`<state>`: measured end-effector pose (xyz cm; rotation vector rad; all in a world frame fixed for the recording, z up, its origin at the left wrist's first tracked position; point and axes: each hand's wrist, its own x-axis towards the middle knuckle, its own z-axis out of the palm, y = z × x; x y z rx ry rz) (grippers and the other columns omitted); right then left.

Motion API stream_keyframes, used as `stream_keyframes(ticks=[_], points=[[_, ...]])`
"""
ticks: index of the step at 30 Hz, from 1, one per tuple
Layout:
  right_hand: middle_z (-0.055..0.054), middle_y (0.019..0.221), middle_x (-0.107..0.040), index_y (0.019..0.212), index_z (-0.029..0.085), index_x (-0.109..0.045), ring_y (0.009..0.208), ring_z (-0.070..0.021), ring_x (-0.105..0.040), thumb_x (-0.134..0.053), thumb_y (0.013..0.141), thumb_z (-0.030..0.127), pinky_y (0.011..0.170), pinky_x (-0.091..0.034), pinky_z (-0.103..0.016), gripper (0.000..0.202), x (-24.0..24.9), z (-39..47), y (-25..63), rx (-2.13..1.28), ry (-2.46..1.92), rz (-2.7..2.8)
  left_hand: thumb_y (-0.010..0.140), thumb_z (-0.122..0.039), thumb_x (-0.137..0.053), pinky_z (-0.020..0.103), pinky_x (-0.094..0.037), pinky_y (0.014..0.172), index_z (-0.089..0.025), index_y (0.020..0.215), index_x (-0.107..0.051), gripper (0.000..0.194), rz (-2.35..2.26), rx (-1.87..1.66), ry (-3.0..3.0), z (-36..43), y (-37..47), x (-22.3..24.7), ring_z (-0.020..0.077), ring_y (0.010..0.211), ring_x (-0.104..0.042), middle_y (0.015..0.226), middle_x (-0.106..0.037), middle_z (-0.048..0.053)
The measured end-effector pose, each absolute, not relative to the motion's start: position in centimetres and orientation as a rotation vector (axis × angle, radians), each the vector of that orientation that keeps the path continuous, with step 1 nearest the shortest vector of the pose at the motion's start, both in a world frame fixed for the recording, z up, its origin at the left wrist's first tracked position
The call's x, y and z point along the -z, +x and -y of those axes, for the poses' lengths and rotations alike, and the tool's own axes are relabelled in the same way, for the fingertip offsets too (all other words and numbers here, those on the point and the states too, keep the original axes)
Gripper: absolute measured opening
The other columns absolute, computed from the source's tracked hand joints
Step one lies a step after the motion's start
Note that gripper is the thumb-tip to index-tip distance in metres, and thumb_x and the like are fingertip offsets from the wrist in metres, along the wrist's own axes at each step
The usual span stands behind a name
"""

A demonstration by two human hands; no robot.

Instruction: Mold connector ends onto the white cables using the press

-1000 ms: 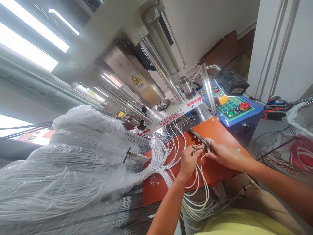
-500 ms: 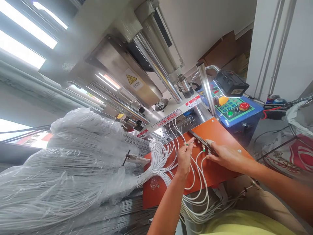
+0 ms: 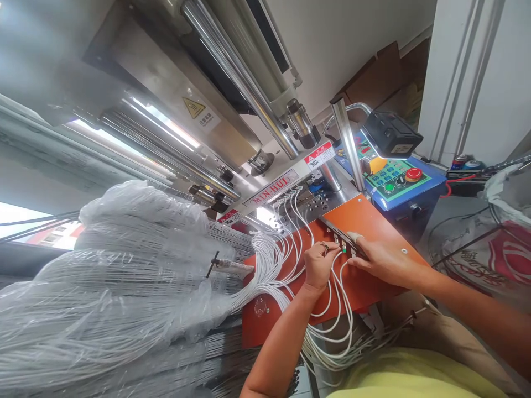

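Observation:
On the orange board [image 3: 377,229] lies a long dark metal bar [image 3: 341,236], with its far end beside the machine. My right hand [image 3: 375,257] grips the bar's near end between thumb and fingers. Cable ends with small connectors, one of them green [image 3: 344,249], sit along the bar's edge. My left hand [image 3: 318,262] is closed in a pinch beside the bar's middle, on a small cable end mostly hidden by the fingers. White cables [image 3: 269,265] loop over the board to its left and below.
The press machine [image 3: 269,192] stands behind the board, its head raised. Plastic-wrapped cable bundles [image 3: 136,276] fill the left. A blue control box [image 3: 423,193] and a black lamp [image 3: 390,135] stand at the right. A metal clamp [image 3: 213,264] is at the board's left.
My left hand has moved slightly right and closer to the bar, its fingers now pinched together. The machine's upper part has shifted left and looks larger. My right hand stays on the bar.

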<state>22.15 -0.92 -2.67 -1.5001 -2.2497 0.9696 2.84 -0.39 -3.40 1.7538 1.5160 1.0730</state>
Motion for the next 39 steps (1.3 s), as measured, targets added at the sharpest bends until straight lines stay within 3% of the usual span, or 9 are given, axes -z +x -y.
stream_keyframes(ticks=[21, 39], points=[[-0.005, 0.086, -0.069, 0.109, 0.022, -0.048, 0.073, -0.0212, -0.063, -0.048, 0.093, 0.047, 0.059, -0.036, -0.027, 0.03, 3.17, 0.72, 22.43, -0.996, -1.417, 2.213, 0.078, -0.015, -0.069, 0.027, -0.055, 0.075, -0.02, 0.08, -0.076, 0.008, -1.511, -1.102, 1.792, 0.28, 3.09, 3.55, 0.016, 0.076, -0.07, 0.079, -0.076, 0.002], [-0.004, 0.086, -0.07, 0.115, 0.026, -0.052, 0.075, -0.022, -0.063, -0.051, 0.09, 0.05, 0.063, -0.04, -0.027, 0.035, 3.04, 0.62, 22.59, -1.035, -1.395, 2.151, 0.08, -0.017, -0.067, 0.027, -0.056, 0.076, -0.019, 0.08, -0.075, 0.009, -1.514, -1.137, 1.787, 0.38, 2.91, 3.86, 0.0162, 0.077, -0.07, 0.08, -0.075, 0.003]])
